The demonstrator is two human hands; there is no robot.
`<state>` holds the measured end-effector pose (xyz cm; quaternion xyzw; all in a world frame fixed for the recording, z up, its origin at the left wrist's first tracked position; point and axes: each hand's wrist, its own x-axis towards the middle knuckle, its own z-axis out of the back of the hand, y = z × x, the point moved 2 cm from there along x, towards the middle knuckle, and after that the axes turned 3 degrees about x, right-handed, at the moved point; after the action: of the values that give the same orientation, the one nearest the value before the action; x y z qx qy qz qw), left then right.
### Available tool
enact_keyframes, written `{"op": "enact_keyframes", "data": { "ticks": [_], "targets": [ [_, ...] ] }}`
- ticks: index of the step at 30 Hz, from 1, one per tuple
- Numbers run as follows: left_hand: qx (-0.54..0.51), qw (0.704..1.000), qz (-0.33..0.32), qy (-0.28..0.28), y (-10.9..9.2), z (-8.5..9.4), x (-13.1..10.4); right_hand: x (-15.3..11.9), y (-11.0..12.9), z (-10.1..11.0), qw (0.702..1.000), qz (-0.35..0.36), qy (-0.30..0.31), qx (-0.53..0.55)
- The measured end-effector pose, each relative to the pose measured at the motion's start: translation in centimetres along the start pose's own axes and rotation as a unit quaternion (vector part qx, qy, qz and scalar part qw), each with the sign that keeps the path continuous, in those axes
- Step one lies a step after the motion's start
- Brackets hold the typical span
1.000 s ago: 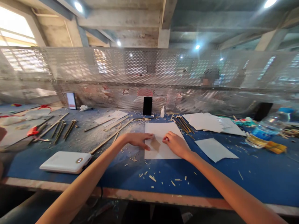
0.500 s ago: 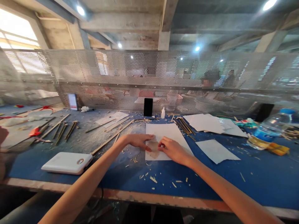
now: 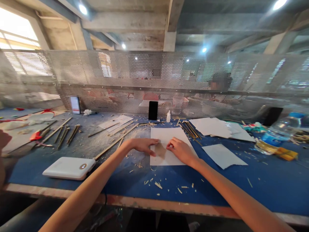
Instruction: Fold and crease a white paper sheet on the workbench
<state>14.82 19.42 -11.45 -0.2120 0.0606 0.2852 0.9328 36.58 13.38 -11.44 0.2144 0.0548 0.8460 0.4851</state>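
Observation:
A white sheet of paper (image 3: 170, 133) lies flat on the blue tabletop in front of me. My left hand (image 3: 144, 146) rests on its left edge, fingers stretched and spread, with nothing in its grip. Over the middle of the sheet is my right hand (image 3: 181, 150), thumb and forefinger brought together in a pinch. Whatever may be between those fingertips is too small to make out. Between the two hands the paper shows a tan patch (image 3: 159, 152); I cannot tell whether it is a thin piece or shadow.
Thin wooden sticks (image 3: 189, 130) lie behind the paper, near a small white bottle (image 3: 168, 116) and a black upright phone (image 3: 153, 110). More paper (image 3: 224, 156) and a water bottle (image 3: 272, 137) are right. A white power bank (image 3: 69, 168) sits left. Wood shavings (image 3: 158, 185) litter the front.
My right hand has shifted slightly right and up, away from my left hand. My left hand stays where it was. The tan patch between them looks darker.

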Motion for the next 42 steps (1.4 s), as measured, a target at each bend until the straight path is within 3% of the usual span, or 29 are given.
{"op": "enact_keyframes", "data": {
  "ticks": [16, 26, 42],
  "targets": [
    [-0.010, 1.000, -0.010, -0.013, 0.6, -0.5, 0.3, -0.3, 1.1, 1.2, 0.999, 0.016, 0.001, -0.037],
    [-0.010, 1.000, -0.011, -0.012, 0.3, -0.2, 0.1, -0.3, 0.6, 1.6, 0.999, -0.005, 0.007, -0.047],
    [-0.018, 0.999, -0.015, -0.024, 0.6, -0.5, 0.4, -0.5, 1.1, 0.9, 0.999, 0.042, 0.009, -0.012]
  ]
}}
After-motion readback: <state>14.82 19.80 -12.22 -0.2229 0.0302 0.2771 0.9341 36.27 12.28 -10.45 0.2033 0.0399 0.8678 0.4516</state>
